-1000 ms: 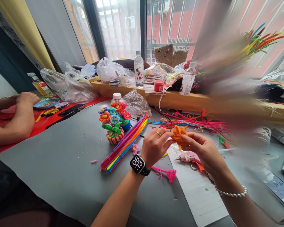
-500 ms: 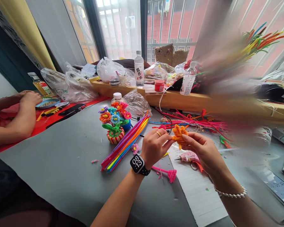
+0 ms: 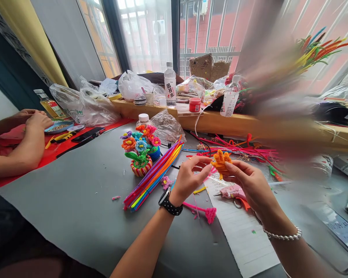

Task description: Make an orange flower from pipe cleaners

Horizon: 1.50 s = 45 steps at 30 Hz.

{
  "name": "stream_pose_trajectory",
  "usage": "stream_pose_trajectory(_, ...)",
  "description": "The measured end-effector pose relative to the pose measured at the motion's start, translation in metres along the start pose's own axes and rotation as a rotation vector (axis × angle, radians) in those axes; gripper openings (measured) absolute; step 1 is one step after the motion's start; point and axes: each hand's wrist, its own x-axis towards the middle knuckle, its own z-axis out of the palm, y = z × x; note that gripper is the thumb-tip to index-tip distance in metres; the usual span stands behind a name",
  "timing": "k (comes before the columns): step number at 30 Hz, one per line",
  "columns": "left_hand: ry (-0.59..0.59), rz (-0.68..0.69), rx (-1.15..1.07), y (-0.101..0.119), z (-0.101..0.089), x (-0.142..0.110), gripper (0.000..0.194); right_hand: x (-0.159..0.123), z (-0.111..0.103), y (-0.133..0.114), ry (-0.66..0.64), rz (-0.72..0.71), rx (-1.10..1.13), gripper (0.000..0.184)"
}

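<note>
An orange pipe-cleaner flower [image 3: 221, 163] with looped petals is held up over the table. My right hand [image 3: 246, 179] pinches it from the right between thumb and fingers. At its left edge is my left hand [image 3: 193, 175], thumb and fingers parted; whether the fingertips touch the flower I cannot tell. Below lies a pink pipe-cleaner flower [image 3: 210, 215] on a stem. A bundle of coloured pipe cleaners [image 3: 153, 175] rests left of my left hand, near a small pink flower [image 3: 166, 182]. A pink glue gun [image 3: 231, 192] lies on white paper [image 3: 246, 243] under my right hand.
Small potted pipe-cleaner flowers [image 3: 141, 166] stand behind the bundle. Loose pink pipe cleaners [image 3: 234, 146] spread along the back. Water bottles [image 3: 170, 87] and a red jar [image 3: 195, 104] stand on the ledge. A co-worker's arms [image 3: 29, 143] rest at the left. A blur covers the right side.
My left hand has let go of the orange flower's left side; its fingers have parted and its wrist has turned, so the watch face now points away. The right hand keeps its hold.
</note>
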Motion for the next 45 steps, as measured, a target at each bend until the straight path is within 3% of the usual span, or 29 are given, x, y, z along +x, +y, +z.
stream_pose_trajectory(3, -0.093, -0.171, -0.257, 0.002, 0.003, 0.0, 0.031, -0.001, 0.002, 0.0, -0.032, 0.016, 0.001, 0.028)
stream_pose_trajectory(8, -0.06, -0.26, -0.385, 0.002, 0.005, 0.0, 0.028, -0.001, 0.003, -0.002, -0.059, 0.042, 0.011, 0.03)
stream_pose_trajectory(14, -0.075, -0.301, -0.449, 0.004, 0.004, 0.001, 0.026, -0.003, -0.005, -0.009, 0.06, -0.171, -0.208, 0.025)
stream_pose_trajectory(20, -0.094, -0.287, -0.445, 0.002, 0.004, 0.001, 0.026, -0.006, -0.006, -0.012, 0.025, -0.318, -0.392, 0.023)
stream_pose_trajectory(33, -0.026, -0.327, -0.515, -0.002, 0.005, 0.003, 0.028, -0.003, -0.008, -0.007, -0.033, -0.28, -0.365, 0.029)
stream_pose_trajectory(37, 0.044, -0.342, -0.497, -0.006, 0.003, 0.005, 0.031, 0.002, -0.023, -0.012, 0.048, -0.283, -0.527, 0.031)
stream_pose_trajectory(41, 0.099, -0.321, -0.487, -0.011, -0.001, 0.007, 0.03, 0.006, -0.049, -0.016, 0.099, -0.263, -0.882, 0.027)
stream_pose_trajectory(45, 0.121, -0.314, -0.494, -0.013, -0.003, 0.009, 0.029, -0.002, -0.073, -0.003, 0.145, -0.25, -1.137, 0.025)
